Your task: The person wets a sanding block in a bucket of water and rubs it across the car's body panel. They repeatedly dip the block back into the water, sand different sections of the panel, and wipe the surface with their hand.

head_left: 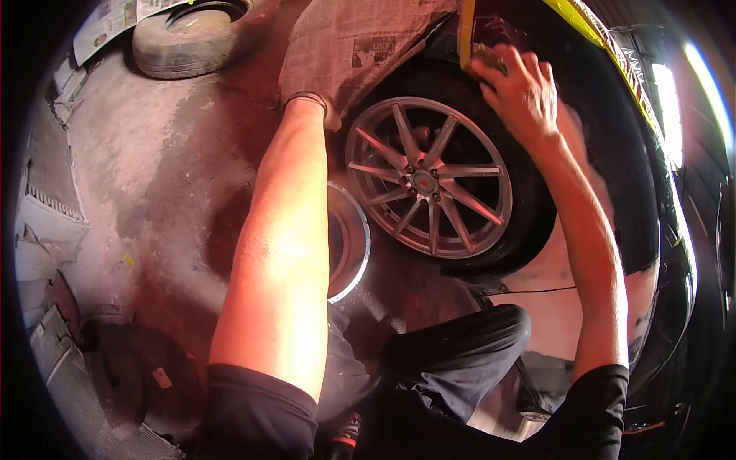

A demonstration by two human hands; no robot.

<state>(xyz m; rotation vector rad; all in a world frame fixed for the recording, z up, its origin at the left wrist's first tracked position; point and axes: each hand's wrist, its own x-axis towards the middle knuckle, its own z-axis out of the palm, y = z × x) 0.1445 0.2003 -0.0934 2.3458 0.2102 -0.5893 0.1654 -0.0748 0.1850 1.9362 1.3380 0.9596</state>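
Left hand (331,116) mostly hidden at the newspaper (356,34), grip unreadable, right hand (527,93) curled narrow, hold unclear, by the yellow strip (465,37) above the wheel's (424,182) upper edge: steady paper, light finger pressure should serve best.

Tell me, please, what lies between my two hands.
The head view shows newspaper and the upper part of the wheel between your left hand and right hand.

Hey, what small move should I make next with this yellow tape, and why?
I'd probably press the lower end of the yellow tape flat with your right hand: its fingers are right at that end, and your left hand, mostly hidden by the newspaper, seems placed to steady the sheet.
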